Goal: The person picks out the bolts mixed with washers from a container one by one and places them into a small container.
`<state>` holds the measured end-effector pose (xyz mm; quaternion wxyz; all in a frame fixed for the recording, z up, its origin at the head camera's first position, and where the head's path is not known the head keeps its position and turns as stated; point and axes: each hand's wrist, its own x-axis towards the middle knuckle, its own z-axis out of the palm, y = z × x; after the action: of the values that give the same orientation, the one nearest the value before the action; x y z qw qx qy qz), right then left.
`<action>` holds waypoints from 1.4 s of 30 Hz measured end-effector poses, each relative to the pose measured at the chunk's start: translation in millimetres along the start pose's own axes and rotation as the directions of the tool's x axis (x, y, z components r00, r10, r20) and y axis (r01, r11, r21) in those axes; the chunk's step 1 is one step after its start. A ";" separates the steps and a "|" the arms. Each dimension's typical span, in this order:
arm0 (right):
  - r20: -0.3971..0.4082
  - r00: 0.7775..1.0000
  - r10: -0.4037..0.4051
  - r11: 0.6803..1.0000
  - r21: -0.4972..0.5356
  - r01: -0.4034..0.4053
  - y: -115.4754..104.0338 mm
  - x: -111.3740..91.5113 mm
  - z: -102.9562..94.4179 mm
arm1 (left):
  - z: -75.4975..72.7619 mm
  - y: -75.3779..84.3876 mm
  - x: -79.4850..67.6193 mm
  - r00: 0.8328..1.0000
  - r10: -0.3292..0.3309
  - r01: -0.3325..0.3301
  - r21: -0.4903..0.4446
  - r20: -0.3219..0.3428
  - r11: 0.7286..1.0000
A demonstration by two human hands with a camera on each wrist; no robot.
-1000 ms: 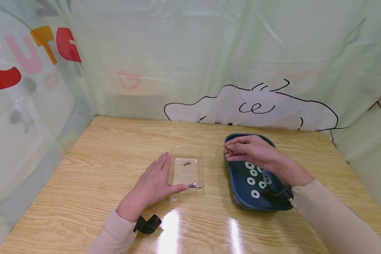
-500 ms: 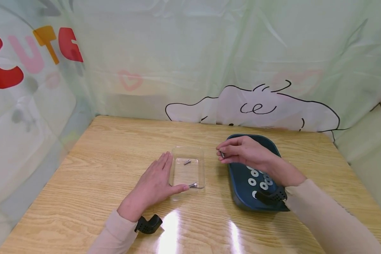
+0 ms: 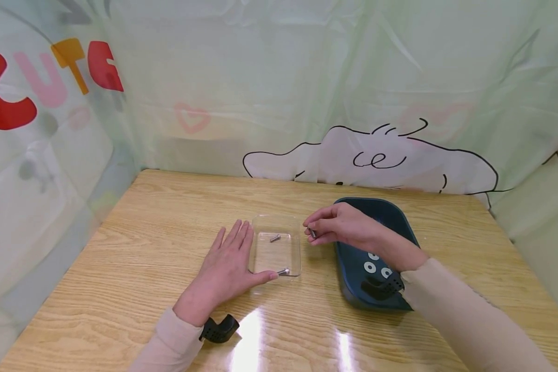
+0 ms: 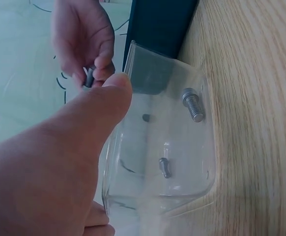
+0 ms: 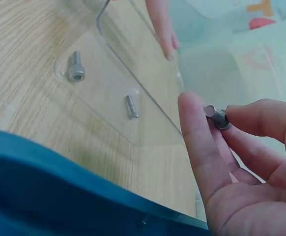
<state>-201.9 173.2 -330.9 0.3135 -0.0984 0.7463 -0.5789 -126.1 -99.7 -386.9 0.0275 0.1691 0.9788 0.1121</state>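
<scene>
A metal screw (image 5: 216, 117) is pinched between the thumb and fingers of my right hand (image 3: 344, 223), held above the table between the clear box and the blue bin. My left hand (image 3: 228, 268) lies with straight fingers along the left side of the clear plastic box (image 3: 279, 256), its thumb at the near rim. Inside the box rest two socket-head screws, a larger screw (image 4: 192, 104) near one end and a smaller screw (image 4: 164, 167) apart from it. In the head view the thumb partly covers the larger one.
To the right stands a dark blue bin (image 3: 344, 281) with several flat washers (image 3: 370, 267) inside; my right forearm passes over it. A printed curtain (image 3: 279, 93) hangs behind the wooden table (image 3: 167, 217). Each wrist wears a black strap device.
My right hand has moved left with the screw, from over the blue bin to near the clear box's right side. My left hand stays at the box, its fingers slightly more spread.
</scene>
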 end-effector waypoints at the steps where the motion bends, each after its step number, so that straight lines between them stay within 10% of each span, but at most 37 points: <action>1: -0.001 1.000 0.005 1.000 -0.008 -0.005 0.4 1.2 1.0 | 0.1 0.4 0.2 1.000 0.000 0.000 0.011 -0.005 1.000; 42: 0.054 0.998 0.030 0.989 -0.150 -0.022 -7.3 45.7 55.2 | -1.1 2.3 -2.3 1.000 0.017 -0.017 0.034 -0.026 0.999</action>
<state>-207.2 103.4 -347.6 0.3335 -0.1281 0.7796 -0.5145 -123.3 -98.6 -385.3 0.0108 0.1763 0.9794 0.0978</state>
